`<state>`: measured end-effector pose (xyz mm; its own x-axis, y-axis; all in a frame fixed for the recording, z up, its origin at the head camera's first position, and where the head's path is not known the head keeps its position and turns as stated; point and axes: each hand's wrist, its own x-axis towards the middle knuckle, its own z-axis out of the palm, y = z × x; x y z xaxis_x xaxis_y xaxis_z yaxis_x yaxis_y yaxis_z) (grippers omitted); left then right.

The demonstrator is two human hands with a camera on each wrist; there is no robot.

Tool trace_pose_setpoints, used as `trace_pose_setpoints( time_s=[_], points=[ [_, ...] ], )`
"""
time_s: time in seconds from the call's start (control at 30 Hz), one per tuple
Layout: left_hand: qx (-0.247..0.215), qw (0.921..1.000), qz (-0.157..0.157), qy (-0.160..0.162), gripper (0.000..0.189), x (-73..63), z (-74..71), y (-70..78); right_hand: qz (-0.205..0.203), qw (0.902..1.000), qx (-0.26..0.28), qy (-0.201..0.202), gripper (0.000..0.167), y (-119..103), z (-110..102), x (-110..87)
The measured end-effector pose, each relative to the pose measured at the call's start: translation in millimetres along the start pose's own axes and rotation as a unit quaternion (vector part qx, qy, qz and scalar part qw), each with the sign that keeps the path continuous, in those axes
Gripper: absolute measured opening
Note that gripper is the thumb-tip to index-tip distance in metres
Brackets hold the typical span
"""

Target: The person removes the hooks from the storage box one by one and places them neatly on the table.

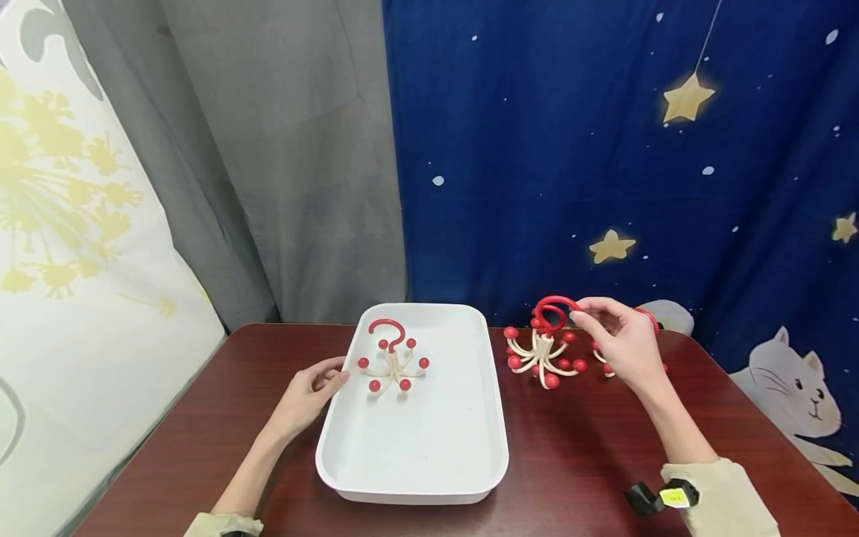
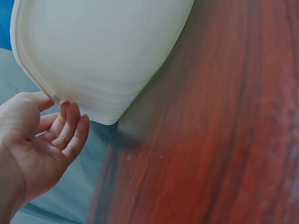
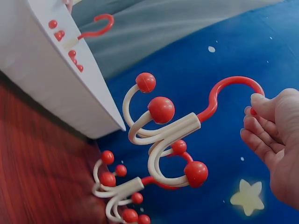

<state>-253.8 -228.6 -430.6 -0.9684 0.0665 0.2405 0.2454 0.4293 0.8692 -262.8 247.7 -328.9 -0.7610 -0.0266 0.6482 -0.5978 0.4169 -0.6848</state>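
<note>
My right hand [image 1: 620,343] pinches the tip of a red hook between thumb and fingers. From that hook hangs a multi-arm hook hanger [image 3: 180,128] with cream curved arms and red ball ends, held above the table's right side. A like hanger [image 1: 392,363] stands in the white tray [image 1: 443,440], toward its far left, its red hook upward. My left hand [image 1: 307,395] grips the tray's left rim; the left wrist view shows its fingertips [image 2: 85,117] against the outer wall.
Another such hanger [image 3: 127,187] is on the table beyond the held one. In the head view, a hanger [image 1: 607,368] is partly hidden behind my right hand. The dark red wooden table [image 1: 564,470] ends at a blue starry curtain [image 1: 510,149] and a grey one [image 1: 302,149].
</note>
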Motion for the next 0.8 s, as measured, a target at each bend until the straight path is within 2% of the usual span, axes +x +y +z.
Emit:
trace_pose_setpoints(
  time_s=[0.37,0.57,0.8],
  points=[
    [-0.002,1.0000,-0.002,-0.001,0.041,0.1,-0.4,0.0,0.007,0.9996,-0.023,0.018,0.018,12,-38,-12.9],
    [-0.010,0.9999,0.003,-0.004,0.042,0.5,-0.8,-1.6,0.026,0.9977,-0.056,0.030,0.019,19,-60,-22.3],
    [-0.019,0.9998,0.004,-0.007,0.043,0.6,-0.7,-2.6,0.045,0.9960,-0.064,0.042,0.016,31,-90,-35.9]
  ],
)
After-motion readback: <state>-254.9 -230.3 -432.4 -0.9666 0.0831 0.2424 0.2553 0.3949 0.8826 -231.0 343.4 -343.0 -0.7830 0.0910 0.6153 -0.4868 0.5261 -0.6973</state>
